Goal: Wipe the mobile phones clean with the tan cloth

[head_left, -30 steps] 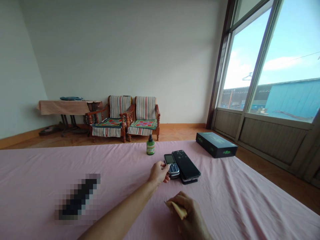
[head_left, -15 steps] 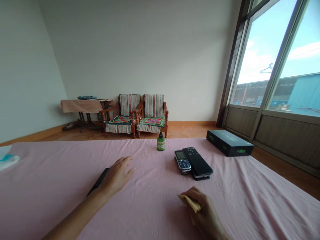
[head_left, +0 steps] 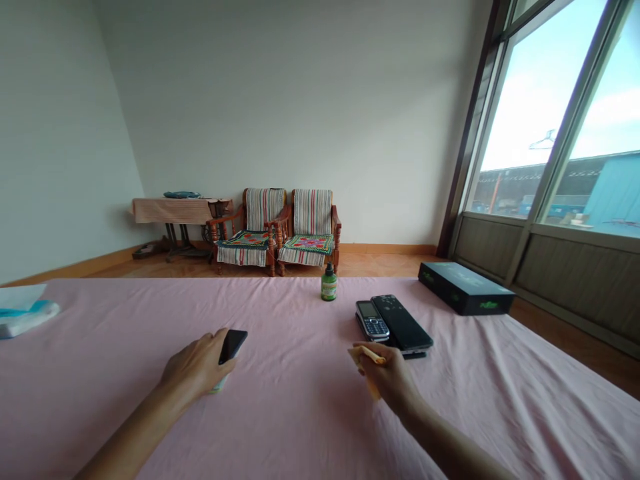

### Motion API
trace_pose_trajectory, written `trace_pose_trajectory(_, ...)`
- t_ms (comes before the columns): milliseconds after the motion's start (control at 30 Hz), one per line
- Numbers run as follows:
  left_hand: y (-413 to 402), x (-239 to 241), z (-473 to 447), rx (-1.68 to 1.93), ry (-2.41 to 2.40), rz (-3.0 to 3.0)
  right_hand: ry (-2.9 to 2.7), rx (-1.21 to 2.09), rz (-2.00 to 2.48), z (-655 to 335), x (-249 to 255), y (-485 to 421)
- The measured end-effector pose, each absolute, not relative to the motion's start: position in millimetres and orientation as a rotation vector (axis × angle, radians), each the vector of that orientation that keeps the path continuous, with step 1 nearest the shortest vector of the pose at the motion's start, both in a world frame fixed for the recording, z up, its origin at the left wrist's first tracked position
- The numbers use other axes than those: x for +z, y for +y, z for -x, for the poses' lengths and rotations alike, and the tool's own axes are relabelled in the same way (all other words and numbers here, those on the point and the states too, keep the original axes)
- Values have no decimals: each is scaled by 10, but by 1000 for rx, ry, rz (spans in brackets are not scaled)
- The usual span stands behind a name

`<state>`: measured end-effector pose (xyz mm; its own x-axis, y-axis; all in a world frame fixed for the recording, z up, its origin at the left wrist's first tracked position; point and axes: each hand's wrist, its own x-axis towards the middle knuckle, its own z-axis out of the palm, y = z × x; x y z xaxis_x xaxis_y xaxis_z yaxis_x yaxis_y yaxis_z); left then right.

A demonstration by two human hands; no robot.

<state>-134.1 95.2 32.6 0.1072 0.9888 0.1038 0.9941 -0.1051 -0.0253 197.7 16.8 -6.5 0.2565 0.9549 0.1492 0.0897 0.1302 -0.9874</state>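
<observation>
My left hand (head_left: 197, 363) is closed around a dark-screened smartphone (head_left: 233, 345), its fingers over the left side and the thumb on the near right. A pale green edge shows below the thumb. In my right hand (head_left: 387, 377) is a folded yellow cloth (head_left: 369, 353), pinched between thumb and fingers, with a corner hanging below. Just beyond that hand lie a silver-and-black keypad phone (head_left: 373, 321) and, against its right side, a larger black phone (head_left: 403, 323); each seems to rest on another dark item.
A green bottle with a black top (head_left: 329, 283) stands near the far edge of the pink cloth (head_left: 290, 413). A black box (head_left: 465, 288) lies at the right. A white and blue packet (head_left: 30, 317) is at the left. Two wooden armchairs (head_left: 277, 233) stand beyond.
My left hand has gone from open beside the phone to gripping it, and the phone is now turned and further right. My right hand with the cloth has moved forward toward the phones.
</observation>
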Motion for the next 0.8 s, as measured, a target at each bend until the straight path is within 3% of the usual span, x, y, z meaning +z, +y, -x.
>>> trace_pose_trajectory(167, 865, 409, 1270, -70, -2041, 2187, -957, 982, 1263, -1761, -93, 401)
trace_pose_trajectory(333, 696, 472, 1022, -367, -1943, 2317, -854, 1002, 1248, -1723, -94, 427)
trace_pose_trajectory(467, 599, 384, 708, -537, -1855, 2639, -832, 972, 1232, -1747, -87, 387)
trace_pose_trajectory(800, 487, 118, 145, -582, -1822, 2738, -974, 843, 1261, -1785, -108, 317)
